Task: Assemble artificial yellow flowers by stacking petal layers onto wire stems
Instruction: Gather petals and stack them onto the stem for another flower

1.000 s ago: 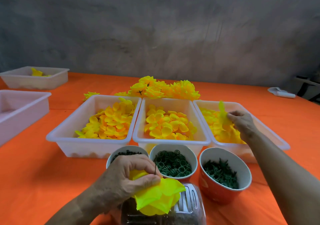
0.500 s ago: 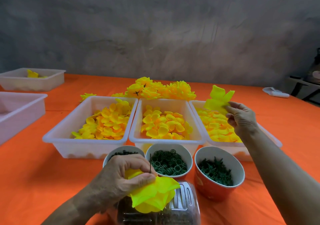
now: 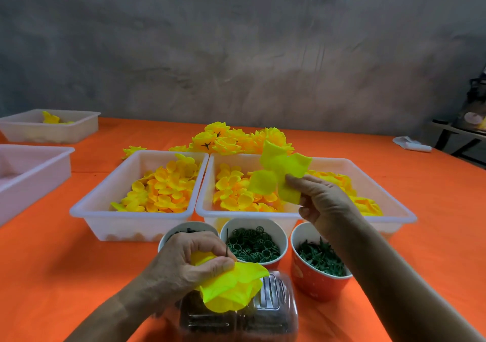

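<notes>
My left hand (image 3: 189, 260) grips a half-built yellow flower (image 3: 231, 286) low in the middle, above a clear plastic container (image 3: 263, 312). A thin dark wire stem (image 3: 227, 241) sticks up from between its fingers. My right hand (image 3: 323, 202) pinches a loose yellow petal layer (image 3: 281, 173) in the air above the middle tray (image 3: 207, 210), up and right of the left hand. Three white trays hold yellow petals: the left tray (image 3: 105, 210), the middle one, and the right tray (image 3: 399, 210).
Three cups stand in front of the trays: one behind my left hand (image 3: 184, 227), one with green rings (image 3: 252, 244), one red with green calyx pieces (image 3: 320, 276). Finished yellow flowers (image 3: 236, 139) lie behind the trays. More white trays (image 3: 31, 173) sit at left on the orange table.
My right hand lifted a petal layer out of the right tray and carried it left and toward me, over the middle tray. My left hand kept holding the flower.
</notes>
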Demonstrator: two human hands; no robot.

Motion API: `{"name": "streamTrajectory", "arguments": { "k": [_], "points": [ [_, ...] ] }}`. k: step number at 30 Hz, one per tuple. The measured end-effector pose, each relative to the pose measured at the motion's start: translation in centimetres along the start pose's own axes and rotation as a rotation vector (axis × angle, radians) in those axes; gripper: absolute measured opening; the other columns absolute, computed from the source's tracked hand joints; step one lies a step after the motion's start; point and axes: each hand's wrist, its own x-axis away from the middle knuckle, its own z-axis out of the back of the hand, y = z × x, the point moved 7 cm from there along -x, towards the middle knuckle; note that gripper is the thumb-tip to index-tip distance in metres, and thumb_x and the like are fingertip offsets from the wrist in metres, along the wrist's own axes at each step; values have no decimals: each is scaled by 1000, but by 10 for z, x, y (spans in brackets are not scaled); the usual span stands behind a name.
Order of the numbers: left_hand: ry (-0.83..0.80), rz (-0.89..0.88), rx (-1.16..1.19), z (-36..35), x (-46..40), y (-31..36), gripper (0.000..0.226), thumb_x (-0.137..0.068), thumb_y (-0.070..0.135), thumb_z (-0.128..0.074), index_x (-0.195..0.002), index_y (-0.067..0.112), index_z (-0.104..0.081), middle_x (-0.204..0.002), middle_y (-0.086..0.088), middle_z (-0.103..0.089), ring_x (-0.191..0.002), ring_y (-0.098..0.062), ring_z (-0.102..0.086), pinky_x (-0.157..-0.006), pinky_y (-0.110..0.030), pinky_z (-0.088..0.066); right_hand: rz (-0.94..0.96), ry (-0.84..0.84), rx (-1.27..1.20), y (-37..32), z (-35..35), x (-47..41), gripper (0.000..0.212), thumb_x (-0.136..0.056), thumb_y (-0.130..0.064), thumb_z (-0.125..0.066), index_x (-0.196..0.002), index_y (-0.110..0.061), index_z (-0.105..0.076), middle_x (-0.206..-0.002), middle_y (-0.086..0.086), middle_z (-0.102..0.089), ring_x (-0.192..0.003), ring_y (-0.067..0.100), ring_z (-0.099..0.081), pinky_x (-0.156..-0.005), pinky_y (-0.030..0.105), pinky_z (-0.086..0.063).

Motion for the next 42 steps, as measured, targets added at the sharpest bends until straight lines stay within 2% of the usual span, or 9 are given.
{"name": "streamTrajectory", "arguments": {
  "k": [4, 10, 16, 22, 26, 29, 32, 35, 42],
  "points": [
    [4, 13, -7, 0, 1, 0, 9, -75, 30, -75, -75, 21, -76, -84, -7, -70, -82, -21, -65, -77, -38, -50, -134, -94, -85, 16, -20, 21, 17, -60, -13, -73, -70, -15, -58, -65, 2, -50, -34, 4, -30, -33, 13, -19],
    [18, 16, 0, 0, 0, -2, 14, -73, 28, -73, -76, 14, -76, -83, -11, -68, -80, -25, -63, -68, -31, -48, -218, -124, -122, 35, -25, 45, 17, -76, -5, -64, -70, -13, -50, -49, 1, -53, -30, 3, -27, -29, 11, -19],
    [21, 6, -4, 0, 0, -1, 14, -73, 27, -74, -75, 13, -76, -83, -11, -68, -80, -24, -64, -69, -33, -49, -117, -146, -87, 37, -22, 54, 19, -59, -11, -71, -70, -11, -56, -58, 4, -47, -34, 4, -30, -31, 13, -19],
    [28, 14, -6, 0, 0, -1, 14, -73, 26, -72, -75, 12, -75, -85, -12, -68, -82, -26, -64, -72, -39, -50, 276, -140, 35, 22, -21, 67, 16, -77, -1, -68, -64, -10, -71, -60, 6, -67, -47, 8, -59, -43, 14, -43],
    [34, 16, -16, 0, 0, -3, 19, -73, 26, -72, -78, 9, -76, -84, -12, -68, -82, -25, -64, -71, -35, -49, 538, -96, 117, 16, -26, 77, 10, -80, 0, -69, -71, -3, -67, -66, 16, -67, -63, 17, -60, -61, 36, -51],
    [41, 32, 16, 1, 1, -5, 16, -74, 26, -76, -78, 11, -76, -84, -11, -68, -81, -22, -64, -73, -32, -49, 1077, 116, 539, -4, -30, 105, 11, -78, -7, -69, -68, -12, -65, -64, -2, -62, -63, 2, -53, -62, 17, -45],
    [60, 47, 41, 1, 1, -7, 20, -72, 27, -79, -80, 9, -76, -86, -14, -69, -83, -24, -66, -78, -40, -51, 1446, 127, 838, -2, -47, 132, 14, -84, -9, -62, -74, -3, -70, -79, 6, -69, -72, 18, -61, -68, 28, -48],
    [72, 92, 81, 1, 1, -11, 41, -67, 27, -77, -90, -7, -70, -94, -31, -64, -83, -40, -63, -82, -58, -50, 1575, 81, 936, 8, -54, 141, 6, -80, -3, -67, -85, -6, -66, -86, 9, -69, -75, 25, -60, -67, 33, -46],
    [55, 71, 114, -2, 1, -8, 22, -74, 19, -70, -88, 2, -73, -90, -32, -61, -80, -26, -60, -75, -59, -49, 1676, 30, 1044, 17, -61, 149, 7, -88, -10, -58, -94, -10, -60, -93, 7, -70, -84, 25, -61, -77, 30, -39]
  ]
}}
